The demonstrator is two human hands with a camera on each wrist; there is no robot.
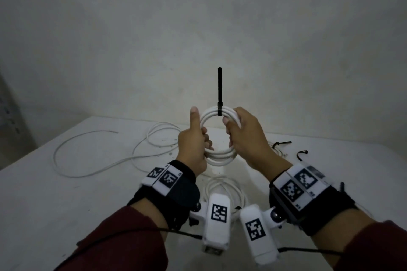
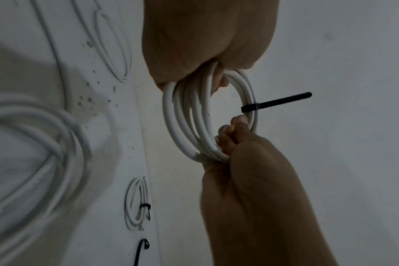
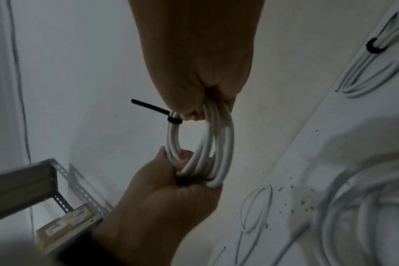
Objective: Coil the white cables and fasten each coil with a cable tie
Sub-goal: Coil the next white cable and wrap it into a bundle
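Note:
I hold a coil of white cable (image 1: 222, 156) upright above the table, its ring facing me. My left hand (image 1: 193, 145) grips its left side, thumb pointing up. My right hand (image 1: 242, 134) grips the right side, fingertips near the top. A black cable tie (image 1: 219, 90) is wrapped round the top of the coil, its long tail standing straight up. In the left wrist view the coil (image 2: 182, 122) hangs between my left hand (image 2: 205, 45) and right hand (image 2: 251, 171), with the tie (image 2: 280, 101) sticking out sideways. The right wrist view shows the same coil (image 3: 221, 140) and tie (image 3: 148, 106).
Loose white cable (image 1: 92, 160) sprawls over the left of the white table (image 1: 66, 215). Another coil (image 1: 224, 185) lies under my wrists. At the right lie a tied coil (image 1: 277, 145) and a loose black tie (image 1: 301, 154). A metal shelf (image 3: 23, 181) stands beside the table.

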